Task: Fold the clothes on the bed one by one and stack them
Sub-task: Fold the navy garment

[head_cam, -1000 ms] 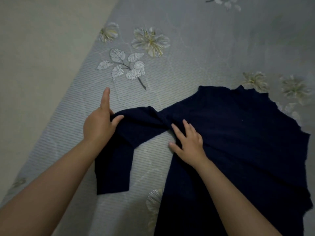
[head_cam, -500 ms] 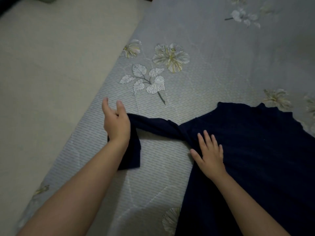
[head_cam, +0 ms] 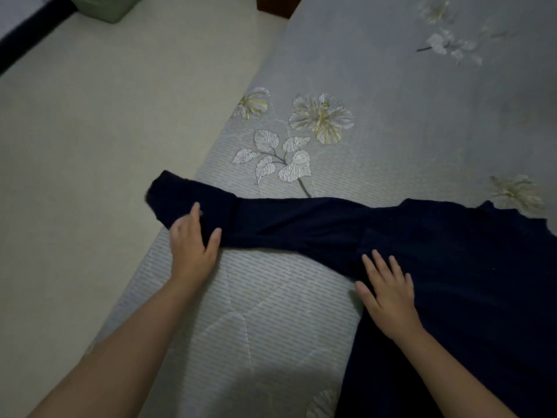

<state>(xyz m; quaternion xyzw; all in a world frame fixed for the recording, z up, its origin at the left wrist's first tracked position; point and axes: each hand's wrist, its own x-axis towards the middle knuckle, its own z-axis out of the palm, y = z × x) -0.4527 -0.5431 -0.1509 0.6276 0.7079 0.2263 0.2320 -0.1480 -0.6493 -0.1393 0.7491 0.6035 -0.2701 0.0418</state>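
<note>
A dark navy long-sleeved top (head_cam: 458,267) lies spread on the grey floral bed (head_cam: 391,116). Its left sleeve (head_cam: 271,221) stretches out straight to the left, and the cuff end reaches past the bed's edge. My left hand (head_cam: 193,245) rests on the sleeve near the cuff, fingers straight and spread. My right hand (head_cam: 388,294) lies flat on the top's body just below the armpit, fingers spread, pressing the cloth down.
The bed's left edge runs diagonally from the lower left to the top middle, with pale floor (head_cam: 90,146) beyond it. A green box (head_cam: 111,7) and a dark strip stand on the floor at the top left. A brown post (head_cam: 277,4) shows at the bed's far corner.
The sleeve was bent down at the elbow; my left hand has pulled it out straight to the left, over the bed's edge. My right hand stayed pressing the body.
</note>
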